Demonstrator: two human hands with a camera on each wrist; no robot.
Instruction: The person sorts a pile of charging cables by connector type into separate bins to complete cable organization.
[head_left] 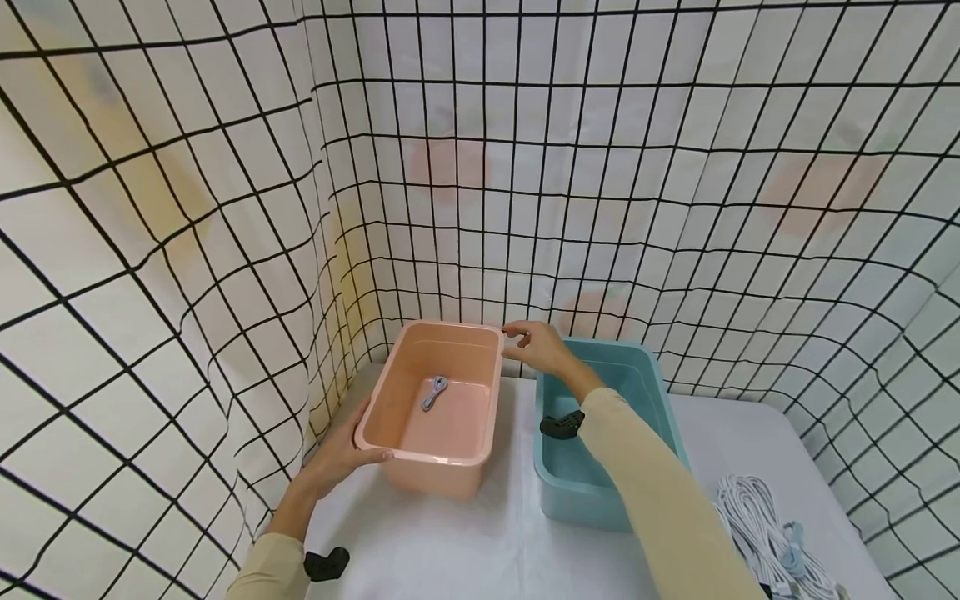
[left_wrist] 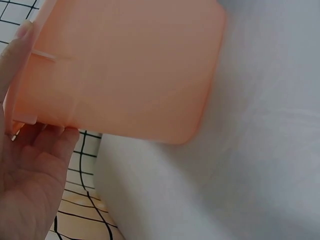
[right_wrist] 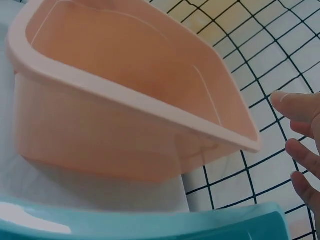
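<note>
A peach plastic bin (head_left: 442, 475) stands on the white-covered table, with a small tied grey cable (head_left: 434, 393) lying on its floor. My left hand (head_left: 337, 454) grips the rim at the bin's near left corner. In the left wrist view, the thumb of that hand (left_wrist: 35, 175) lies over the rim and the other fingers are underneath, against the outer wall. Close to the far right corner is my right hand (head_left: 538, 346), its fingers loosely bent. The right wrist view shows the right hand (right_wrist: 305, 145) apart from the bin's rim, holding nothing.
Right of the peach bin stands a teal bin (head_left: 585, 504), under my right forearm. Coiled white cables (head_left: 753, 512) lie on the table (head_left: 480, 550) at the near right. Black wire grid (head_left: 517, 196) rises behind and along both sides.
</note>
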